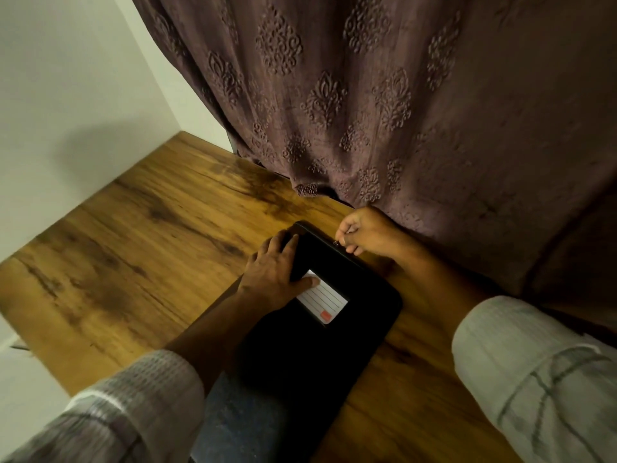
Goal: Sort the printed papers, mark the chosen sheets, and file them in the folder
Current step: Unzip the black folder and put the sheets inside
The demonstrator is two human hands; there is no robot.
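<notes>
On the wooden surface (133,228), the left hand (272,274) lies flat with straight fingers on the black folder (317,345), its thumb on the white label (325,300). The right hand (364,230) curls at the folder's far edge; whether it grips anything cannot be told. A brown curtain (400,111) hangs behind.

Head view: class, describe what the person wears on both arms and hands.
Both hands are bare: left hand, right hand, no gloves or watch showing. The left sleeve is pale with a greyish-mauve check; the right sleeve is pale with thin grey check lines.
</notes>
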